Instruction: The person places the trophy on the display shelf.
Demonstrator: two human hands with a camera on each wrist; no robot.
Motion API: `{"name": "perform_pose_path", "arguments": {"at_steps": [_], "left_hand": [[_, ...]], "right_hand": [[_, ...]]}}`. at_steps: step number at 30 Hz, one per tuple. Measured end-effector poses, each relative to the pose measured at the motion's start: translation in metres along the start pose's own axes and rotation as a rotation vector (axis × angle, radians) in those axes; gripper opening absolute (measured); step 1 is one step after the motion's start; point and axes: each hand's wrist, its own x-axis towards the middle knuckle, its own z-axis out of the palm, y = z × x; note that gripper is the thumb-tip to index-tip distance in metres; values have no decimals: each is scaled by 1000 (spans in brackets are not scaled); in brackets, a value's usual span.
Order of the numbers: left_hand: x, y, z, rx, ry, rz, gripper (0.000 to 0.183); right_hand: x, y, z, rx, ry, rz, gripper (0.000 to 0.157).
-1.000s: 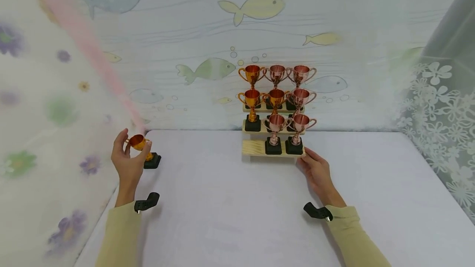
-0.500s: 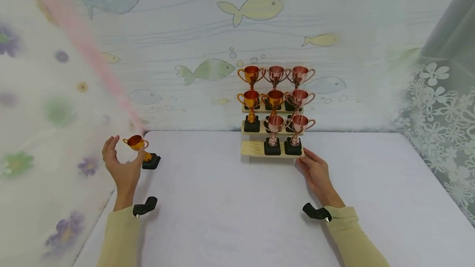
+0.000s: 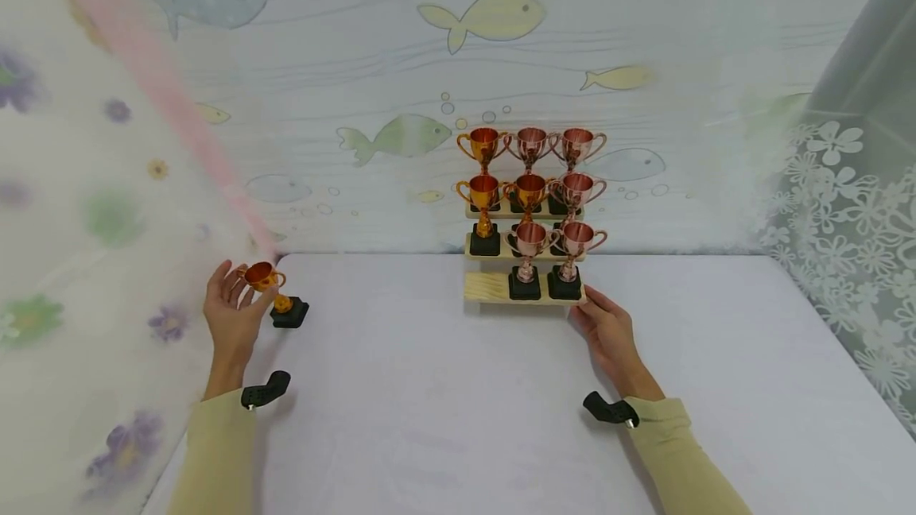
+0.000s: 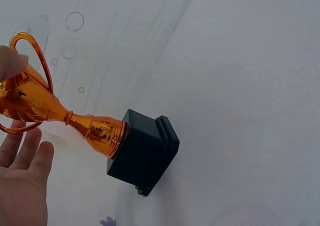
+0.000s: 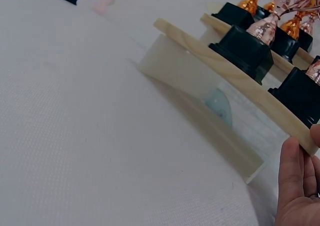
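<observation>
A gold trophy cup [image 3: 261, 275] on a black base stands at the table's back left. Around its bowl is my left hand [image 3: 232, 316], thumb on the near side and fingers by the far handle. The left wrist view shows that thumb against the bowl and several fingertips beside a handle. At the right, my right hand [image 3: 608, 336] grips the end of the lowest step of a tiered wooden stand [image 3: 488, 286], with fingers under the board in the right wrist view. Rose-gold trophies [image 3: 531, 241] and gold trophies [image 3: 484, 193] fill most of the three steps; the front step's left end is bare wood.
A white cloth covers the table [image 3: 422, 388]. Behind it hangs a curtain with printed fish [image 3: 501, 14], and a flowered curtain [image 3: 114, 221] borders the left side. White lace [image 3: 837, 173] hangs at the right.
My left fingers spread away from the gold trophy half a second ago and have come back in against it. The trophy stays in place. My right hand keeps its grip on the stand.
</observation>
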Motion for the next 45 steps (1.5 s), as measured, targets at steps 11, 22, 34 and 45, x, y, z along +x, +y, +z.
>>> {"name": "perform_pose_path", "arguments": {"at_steps": [11,22,34,45], "left_hand": [[-9,7,2,-101,51,-44,60],[-4,2,3,-67,39,-16,48],[-23,11,13,52,-6,24,46],[-55,22,39,277,-178,69,47]], "right_hand": [[0,1,3,17,-6,6,53],[-3,-8,2,45,2,16,53],[-4,-7,2,31,1,29,56],[-4,-3,4,11,0,29,56]]}}
